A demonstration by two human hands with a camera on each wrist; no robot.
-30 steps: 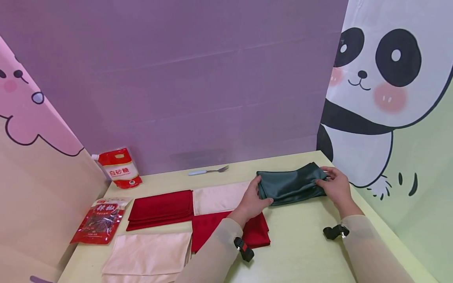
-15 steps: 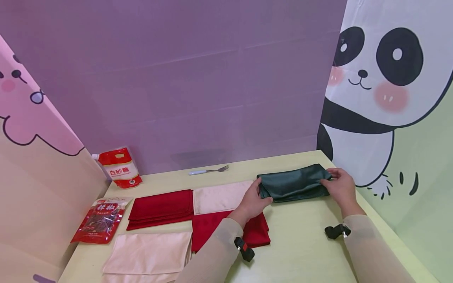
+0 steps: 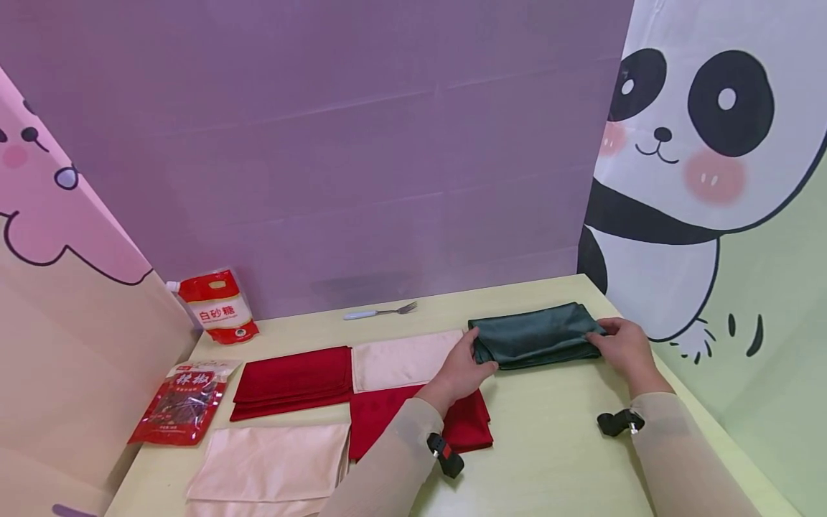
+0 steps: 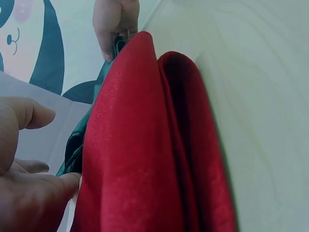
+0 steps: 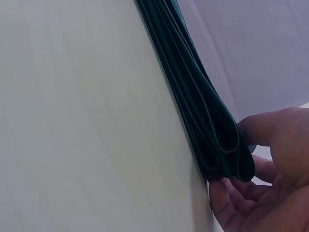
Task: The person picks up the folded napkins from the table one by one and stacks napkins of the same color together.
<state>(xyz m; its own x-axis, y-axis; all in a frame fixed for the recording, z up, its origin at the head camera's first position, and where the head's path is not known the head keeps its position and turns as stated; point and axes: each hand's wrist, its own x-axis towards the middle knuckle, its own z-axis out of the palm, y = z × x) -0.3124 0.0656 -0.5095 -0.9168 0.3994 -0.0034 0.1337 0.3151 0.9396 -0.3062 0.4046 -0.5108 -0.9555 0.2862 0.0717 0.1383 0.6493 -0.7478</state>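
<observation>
A dark green satin cloth (image 3: 533, 336), folded into a strip, lies at the back right of the table. My right hand (image 3: 625, 352) pinches its right end; the right wrist view shows the layered folds (image 5: 212, 130) between thumb and fingers. At the cloth's left end rests my left hand (image 3: 457, 362), thumb and fingers spread along that edge. In the left wrist view a fingertip of the left hand (image 4: 29, 203) meets the green cloth (image 4: 75, 145), while another finger stands apart. Beneath my left forearm lies a folded red cloth (image 3: 468, 420), partly hidden.
A white cloth (image 3: 394, 362) and another red cloth (image 3: 293, 380) lie left of the green one, with a pale pink cloth (image 3: 271, 463) in front. A fork (image 3: 381, 312) lies at the back. A sugar bag (image 3: 220, 307) and a chili packet (image 3: 184, 402) stand along the left.
My right hand has shifted slightly right and down with the green cloth's right end, which now lies flatter and straighter. The left hand has stayed almost still.
</observation>
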